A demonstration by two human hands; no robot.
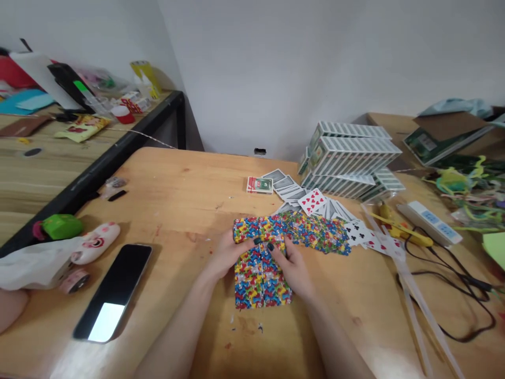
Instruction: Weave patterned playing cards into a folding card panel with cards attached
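Note:
Two columns of brightly patterned playing cards (249, 290), backs showing, lie side by side on the wooden table in front of me. My left hand (225, 255) grips the left column from its outer side, thumb across the top. From the other side my right hand (296, 268) closes on the right column, its thumb meeting the left one near the middle seam. The undersides and most fingers are hidden. A spread of same-patterned cards (321, 234) runs off to the right, beside several face-up cards (357, 233) and grey-backed cards (290, 190).
A red and green card box (259, 185) sits behind the cards. Stacked striped cartons (355, 155) stand at the back right. A phone (114, 292) and a white toy (94, 243) lie left. Right are a yellow glue gun (408, 232), a power strip (430, 223) and cables.

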